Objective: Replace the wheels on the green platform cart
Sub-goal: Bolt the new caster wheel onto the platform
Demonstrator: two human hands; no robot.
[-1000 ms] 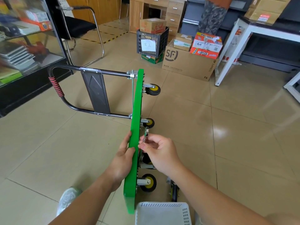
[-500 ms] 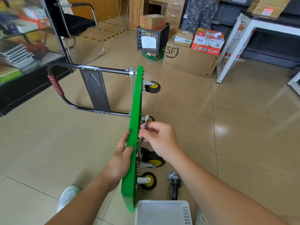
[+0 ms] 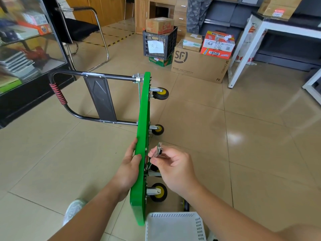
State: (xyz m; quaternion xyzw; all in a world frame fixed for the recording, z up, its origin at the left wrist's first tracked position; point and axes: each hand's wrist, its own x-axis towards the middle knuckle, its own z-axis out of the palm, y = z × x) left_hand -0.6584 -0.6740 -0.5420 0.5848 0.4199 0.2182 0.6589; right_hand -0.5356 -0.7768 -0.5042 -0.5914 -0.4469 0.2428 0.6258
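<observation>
- While the green cart (image 3: 142, 119) stands on edge on the floor, the left hand (image 3: 129, 168) grips its rim, fingers curled.
- The right hand (image 3: 173, 169) pinches a small metal tool (image 3: 159, 150) beside the wheels (image 3: 159, 192).

Single head-worn wide view, forward and down, close over the green cart (image 3: 143, 119).

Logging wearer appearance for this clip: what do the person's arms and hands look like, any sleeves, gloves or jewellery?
The left hand and right hand are bare, without gloves. Both forearms are uncovered to the frame edge; no sleeve shows. No watch, ring or band is visible.
</observation>
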